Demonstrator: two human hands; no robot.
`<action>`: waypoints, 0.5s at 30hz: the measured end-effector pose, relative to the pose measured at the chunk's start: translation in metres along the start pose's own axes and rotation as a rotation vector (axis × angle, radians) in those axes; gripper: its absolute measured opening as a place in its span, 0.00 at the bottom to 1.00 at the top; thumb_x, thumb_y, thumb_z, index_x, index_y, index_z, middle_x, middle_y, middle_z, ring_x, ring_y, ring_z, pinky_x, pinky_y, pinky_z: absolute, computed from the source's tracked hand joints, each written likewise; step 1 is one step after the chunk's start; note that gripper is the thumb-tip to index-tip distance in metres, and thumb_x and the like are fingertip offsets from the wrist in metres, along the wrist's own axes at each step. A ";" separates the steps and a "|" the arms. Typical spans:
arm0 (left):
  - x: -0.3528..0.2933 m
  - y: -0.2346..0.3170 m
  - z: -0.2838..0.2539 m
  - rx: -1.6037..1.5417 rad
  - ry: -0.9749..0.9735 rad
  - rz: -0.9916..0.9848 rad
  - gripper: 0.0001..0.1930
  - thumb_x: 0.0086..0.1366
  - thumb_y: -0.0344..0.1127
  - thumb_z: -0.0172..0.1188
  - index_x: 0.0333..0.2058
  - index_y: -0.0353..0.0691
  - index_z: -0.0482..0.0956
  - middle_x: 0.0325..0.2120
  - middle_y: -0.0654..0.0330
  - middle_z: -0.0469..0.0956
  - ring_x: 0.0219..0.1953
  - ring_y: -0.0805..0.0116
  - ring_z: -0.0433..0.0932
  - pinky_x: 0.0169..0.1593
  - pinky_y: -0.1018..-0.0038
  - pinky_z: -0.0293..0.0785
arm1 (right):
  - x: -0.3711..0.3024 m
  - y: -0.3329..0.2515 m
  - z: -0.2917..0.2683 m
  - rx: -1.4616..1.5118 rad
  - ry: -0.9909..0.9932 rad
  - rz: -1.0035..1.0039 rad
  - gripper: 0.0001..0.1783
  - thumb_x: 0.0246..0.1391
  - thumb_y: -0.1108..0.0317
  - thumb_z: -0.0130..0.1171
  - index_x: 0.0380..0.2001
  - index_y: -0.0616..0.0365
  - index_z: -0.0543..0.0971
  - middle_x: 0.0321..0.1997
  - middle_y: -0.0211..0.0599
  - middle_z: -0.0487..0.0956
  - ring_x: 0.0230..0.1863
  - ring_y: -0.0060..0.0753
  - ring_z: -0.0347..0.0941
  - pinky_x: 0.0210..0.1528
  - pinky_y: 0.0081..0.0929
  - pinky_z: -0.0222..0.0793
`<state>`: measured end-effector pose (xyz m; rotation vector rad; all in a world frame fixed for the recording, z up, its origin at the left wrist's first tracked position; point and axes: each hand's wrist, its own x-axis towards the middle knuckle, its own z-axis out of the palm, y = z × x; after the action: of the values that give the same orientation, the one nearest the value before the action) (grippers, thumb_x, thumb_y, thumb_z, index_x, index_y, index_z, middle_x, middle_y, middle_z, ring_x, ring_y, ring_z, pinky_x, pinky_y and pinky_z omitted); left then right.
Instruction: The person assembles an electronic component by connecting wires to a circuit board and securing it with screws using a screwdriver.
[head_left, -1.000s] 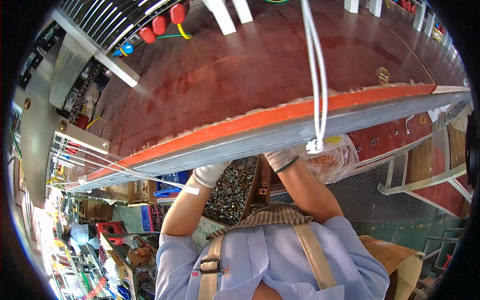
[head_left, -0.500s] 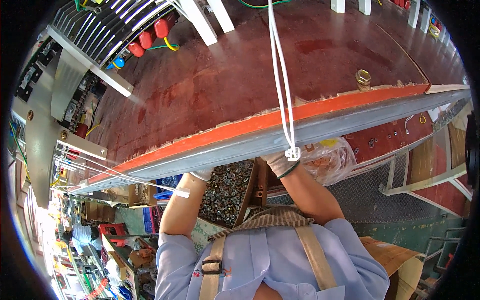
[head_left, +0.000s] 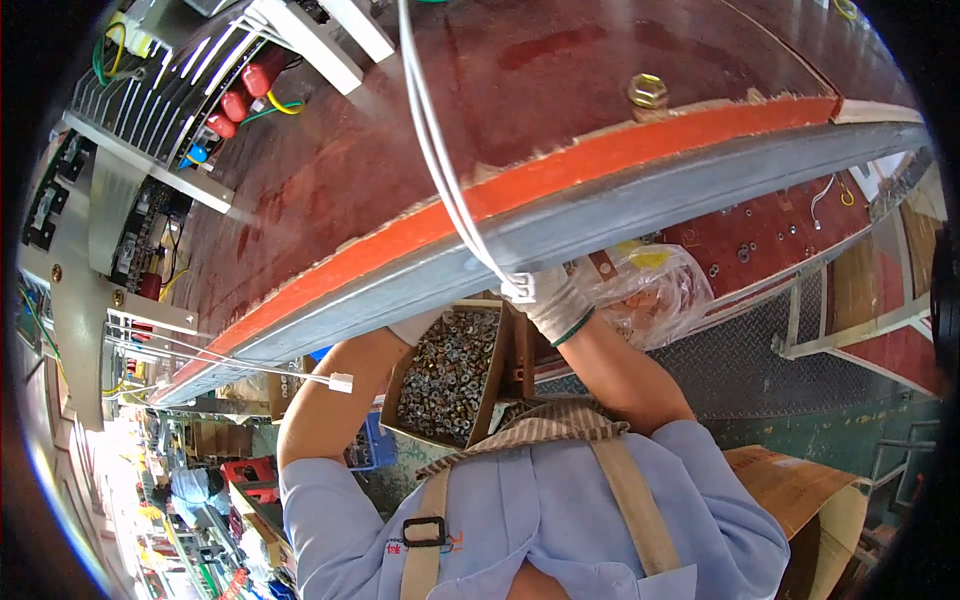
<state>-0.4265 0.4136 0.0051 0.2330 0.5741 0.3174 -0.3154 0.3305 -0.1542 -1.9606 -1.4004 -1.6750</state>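
Note:
Both of my hands wear white gloves and reach under the grey front edge of the bench. My left hand shows only its back and wrist, at the far left corner of a cardboard box of loose nuts and washers. To the right of that box is my right hand, its glove cuff trimmed in green. A white connector on two white wires hangs in front of the right hand. The fingers of both hands are hidden below the edge, so what they hold does not show.
Above the edge lies a dark red bench top with an orange rim and a brass-coloured bolt. Electrical frames with red insulators stand at left. A clear plastic bag lies right of my hands. Another white connector hangs over my left forearm.
The view has shifted, and the box of nuts and washers shows more fully. More of my right glove is visible. My left forearm has swung outward to the left.

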 end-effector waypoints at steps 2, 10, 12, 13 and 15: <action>-0.010 -0.001 0.007 -0.157 0.012 -0.071 0.20 0.70 0.43 0.40 0.57 0.43 0.63 0.51 0.57 0.67 0.54 0.66 0.67 0.57 0.67 0.68 | 0.017 0.002 -0.028 0.874 0.021 0.384 0.07 0.56 0.75 0.48 0.38 0.60 0.73 0.40 0.37 0.76 0.43 0.34 0.73 0.51 0.37 0.72; 0.010 0.024 -0.020 -0.958 -0.049 -0.573 0.19 0.67 0.41 0.44 0.53 0.41 0.67 0.48 0.56 0.71 0.51 0.61 0.71 0.53 0.68 0.71 | 0.027 -0.005 -0.042 1.469 0.074 0.783 0.07 0.54 0.75 0.49 0.36 0.61 0.74 0.40 0.39 0.77 0.45 0.40 0.73 0.53 0.42 0.71; 0.005 0.023 -0.020 -1.056 -0.036 -0.609 0.18 0.67 0.40 0.44 0.53 0.41 0.68 0.48 0.56 0.71 0.50 0.61 0.71 0.53 0.67 0.71 | 0.029 -0.007 -0.045 1.740 0.060 0.947 0.08 0.53 0.74 0.49 0.36 0.61 0.74 0.40 0.39 0.77 0.45 0.41 0.73 0.53 0.43 0.70; 0.002 0.022 -0.020 -1.107 -0.030 -0.626 0.18 0.67 0.40 0.44 0.53 0.41 0.68 0.48 0.56 0.71 0.50 0.61 0.71 0.53 0.67 0.71 | 0.029 -0.007 -0.046 1.747 0.054 0.940 0.08 0.53 0.74 0.49 0.36 0.61 0.74 0.40 0.39 0.77 0.45 0.41 0.73 0.53 0.43 0.70; -0.005 0.018 -0.018 -1.218 -0.022 -0.662 0.18 0.67 0.40 0.44 0.53 0.41 0.68 0.47 0.56 0.71 0.50 0.61 0.71 0.53 0.67 0.71 | 0.032 0.005 -0.053 2.945 0.252 1.745 0.10 0.54 0.72 0.49 0.40 0.61 0.74 0.44 0.41 0.76 0.48 0.42 0.72 0.55 0.46 0.68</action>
<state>-0.4447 0.4304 -0.0018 -1.1085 0.3266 -0.0221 -0.3494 0.3089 -0.1073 -0.0283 -0.1494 1.0226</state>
